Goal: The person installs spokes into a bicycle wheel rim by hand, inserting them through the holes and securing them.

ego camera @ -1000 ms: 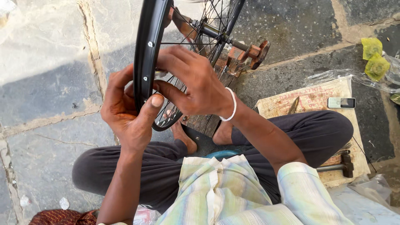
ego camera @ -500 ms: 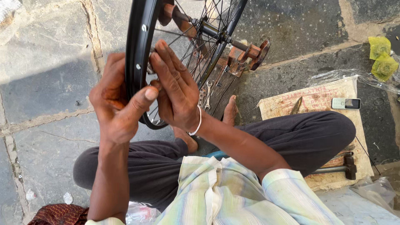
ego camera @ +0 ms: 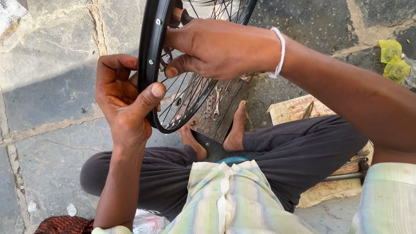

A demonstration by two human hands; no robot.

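Pale striped shirt [ego camera: 234, 199], short sleeves – dark trousers [ego camera: 303, 151] – white band [ego camera: 279, 52] on right wrist, bare feet

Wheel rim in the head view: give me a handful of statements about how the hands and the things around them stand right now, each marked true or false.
1. The left hand grips the black wheel rim with its thumb pressed on the rim's face. True.
2. The right hand rests on the person's knee. False: it is up at the wheel rim, fingers reaching in among the spokes.
3. A white band circles the right wrist. True.
4. The person wears shoes. False: both feet are bare.
5. Small wrenches lie on a wooden board behind the spokes. True.
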